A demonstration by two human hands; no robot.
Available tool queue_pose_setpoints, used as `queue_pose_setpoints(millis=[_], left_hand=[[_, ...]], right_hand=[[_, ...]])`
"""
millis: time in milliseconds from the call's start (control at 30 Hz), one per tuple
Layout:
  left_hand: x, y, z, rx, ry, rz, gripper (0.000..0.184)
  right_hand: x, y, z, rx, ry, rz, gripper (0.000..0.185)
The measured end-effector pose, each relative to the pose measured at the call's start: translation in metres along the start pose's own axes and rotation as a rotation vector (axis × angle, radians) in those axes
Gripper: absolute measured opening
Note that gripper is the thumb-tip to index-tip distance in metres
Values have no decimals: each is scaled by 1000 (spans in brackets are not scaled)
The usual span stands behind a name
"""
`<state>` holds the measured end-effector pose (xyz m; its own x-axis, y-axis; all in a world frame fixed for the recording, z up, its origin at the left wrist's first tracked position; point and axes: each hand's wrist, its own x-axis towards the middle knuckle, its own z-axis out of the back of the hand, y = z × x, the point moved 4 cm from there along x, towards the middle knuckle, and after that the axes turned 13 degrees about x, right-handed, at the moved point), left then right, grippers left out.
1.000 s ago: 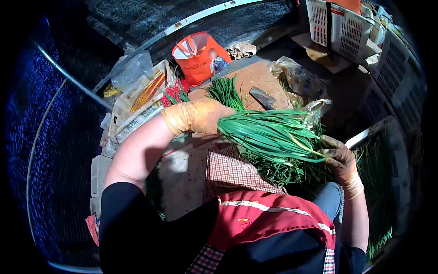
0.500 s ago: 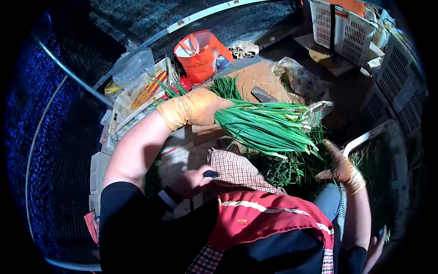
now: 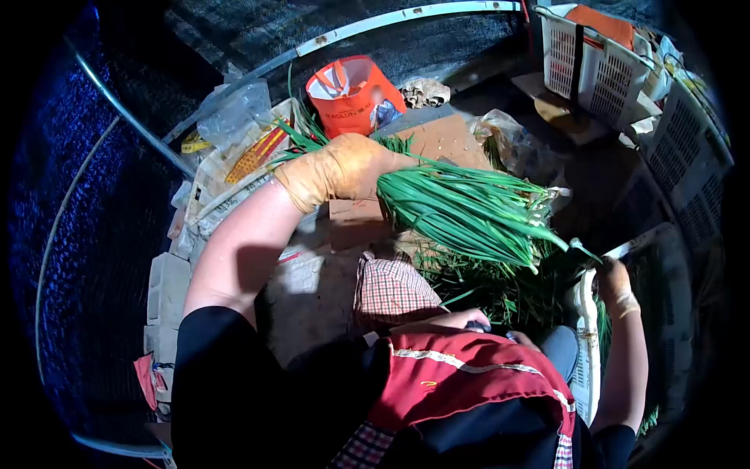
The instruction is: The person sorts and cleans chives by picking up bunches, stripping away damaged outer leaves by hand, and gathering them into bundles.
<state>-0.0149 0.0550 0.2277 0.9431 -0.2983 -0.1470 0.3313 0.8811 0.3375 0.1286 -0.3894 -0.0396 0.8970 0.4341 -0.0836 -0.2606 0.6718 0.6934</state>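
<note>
Holding green stalks near a crate of greens.

Leaf bundle: showing bright green, paling to white at the stem ends. Left hand: wearing yellowish tan. Right hand: wearing tan, browning toward the fingers. Carrier bag: showing orange-red, dark lettering, whitish interior. Apron: displaying red, one white band, a small yellow mark. Cloth: bearing a fine red-and-white check. Sleeve: showing black. Slotted crate: showing off-white.
</note>
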Motion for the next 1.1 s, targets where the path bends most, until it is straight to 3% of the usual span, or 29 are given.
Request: queue_pose_setpoints(millis=[33, 100, 133, 167, 200, 233, 300, 333, 367, 433, 467, 633, 800, 867, 967, 1033, 1100], left_hand=[[-3, 9, 1, -3, -45, 0, 55], [-8, 24, 5, 18, -33, 66, 57], [-8, 29, 4, 54, 12, 113, 58], [-5, 30, 6, 58, 13, 107, 58], [-3, 30, 7, 89, 29, 122, 58], [-1, 31, 9, 118, 40, 142, 58], [2, 26, 13, 123, 11, 126, 58], [3, 25, 13, 99, -24, 106, 58], [3, 24, 14, 76, -61, 88, 58], [1, 18, 21, 91, -89, 48, 56], [1, 15, 23, 125, -62, 72, 55], [3, 16, 14, 141, -102, 104, 56], [-3, 32, 1, 195, -101, 161, 45], [-6, 40, -9, 77, -242, 105, 44], [-8, 29, -4, 17, -281, 89, 46], [-7, 22, 0, -21, -136, 170, 41], [-6, 19, -2, -111, -215, 92, 38]], right_hand=[[-4, -10, -4, -336, 50, 64, 20], [-36, 21, 3, 61, -41, -334, 27], [-26, 13, -17, -250, 201, -384, 38], [-36, 39, -27, -119, 190, -212, 61], [-40, 115, -23, -348, 243, -80, 80], [-36, 147, -24, -206, 90, 185, 91], [-27, 208, -20, 240, -93, 459, 75], [-22, 238, -14, 170, -172, 586, 63], [-16, 256, -19, 228, -241, 581, 48], [6, 252, -40, 90, -157, 576, 34], [0, 254, -42, -210, -291, 615, 25], [-27, 247, -34, -245, -438, 718, 21], [-60, 214, -35, -205, -324, 692, 18], [-67, 220, -37, -244, -156, 597, 20], [-51, 222, -29, 194, -196, 560, 28], [-37, 206, -31, 466, -268, 476, 21], [-29, 207, -33, 285, -307, 492, 22]])
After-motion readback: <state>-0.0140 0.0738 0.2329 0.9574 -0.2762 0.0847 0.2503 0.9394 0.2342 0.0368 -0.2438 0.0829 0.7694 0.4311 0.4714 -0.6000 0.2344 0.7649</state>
